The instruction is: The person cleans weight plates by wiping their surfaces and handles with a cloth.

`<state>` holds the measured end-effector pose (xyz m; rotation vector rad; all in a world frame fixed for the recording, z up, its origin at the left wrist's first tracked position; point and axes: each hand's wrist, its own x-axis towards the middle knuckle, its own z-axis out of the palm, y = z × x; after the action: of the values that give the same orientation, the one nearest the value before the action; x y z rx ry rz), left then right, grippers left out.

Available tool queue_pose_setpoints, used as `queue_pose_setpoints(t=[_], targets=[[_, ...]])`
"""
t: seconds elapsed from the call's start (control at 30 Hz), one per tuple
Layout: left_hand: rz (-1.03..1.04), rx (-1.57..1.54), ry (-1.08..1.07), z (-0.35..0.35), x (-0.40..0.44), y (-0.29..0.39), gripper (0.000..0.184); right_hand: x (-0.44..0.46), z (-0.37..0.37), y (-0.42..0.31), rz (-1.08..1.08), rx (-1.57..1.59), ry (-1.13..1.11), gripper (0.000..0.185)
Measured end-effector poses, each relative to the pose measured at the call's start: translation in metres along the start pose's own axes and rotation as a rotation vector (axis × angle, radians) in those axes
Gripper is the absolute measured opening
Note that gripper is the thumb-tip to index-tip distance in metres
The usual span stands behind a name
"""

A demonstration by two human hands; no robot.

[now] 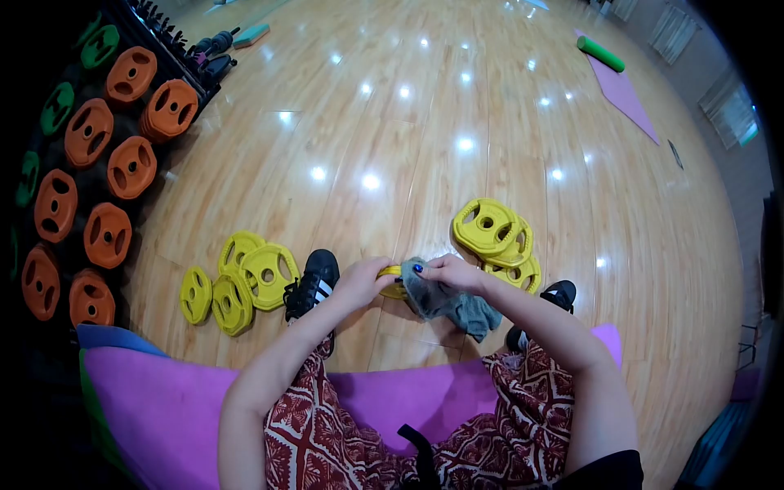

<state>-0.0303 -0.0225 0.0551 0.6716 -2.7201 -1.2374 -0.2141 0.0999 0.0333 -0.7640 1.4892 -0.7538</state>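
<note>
Between my knees, low over the wooden floor, my left hand (365,280) is closed on the left edge of a yellow weight plate (393,282). My right hand (454,273) is closed on a grey-green cloth (430,297), pressed against the plate's right side. The cloth covers much of the plate and its loose end hangs down to the right. Several yellow plates (267,276) lie on the floor left of my left hand. A small stack of yellow plates (487,226) lies beyond my right hand.
A rack with orange plates (88,133) and green plates (100,46) stands at the left. Black shoes (314,283) flank my hands. A purple mat (163,392) is under me. A green roller (600,54) lies on a pink mat (625,98) at the upper right.
</note>
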Motion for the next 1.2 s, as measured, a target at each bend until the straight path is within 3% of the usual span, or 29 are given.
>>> queue_pose_setpoints(t=[0.1,0.37,0.43,0.57,0.7,0.87,1.2], targets=[[0.037,0.014,-0.003,0.0,-0.001,-0.007,0.026,-0.004,0.0,-0.004,-0.003,0.129,-0.056,0.028],[0.15,0.015,0.03,0.003,0.0,-0.018,0.023,-0.01,-0.009,0.007,-0.08,0.12,-0.161,0.024],[0.126,-0.001,0.023,0.001,0.0,-0.017,0.023,-0.013,-0.012,0.016,-0.008,-0.024,-0.096,0.027],[0.108,-0.034,0.012,0.001,-0.001,-0.018,0.024,-0.016,-0.009,0.026,-0.003,0.037,-0.016,0.03],[0.097,-0.057,0.069,0.006,-0.002,-0.015,0.027,-0.013,-0.01,0.02,0.012,-0.107,0.005,0.036],[0.057,0.136,0.123,0.004,-0.004,-0.006,0.035,-0.017,0.0,0.006,0.02,-0.079,0.064,0.036],[0.162,0.232,0.171,0.011,0.003,0.004,0.031,-0.008,0.004,0.009,-0.06,-0.182,0.075,0.037]])
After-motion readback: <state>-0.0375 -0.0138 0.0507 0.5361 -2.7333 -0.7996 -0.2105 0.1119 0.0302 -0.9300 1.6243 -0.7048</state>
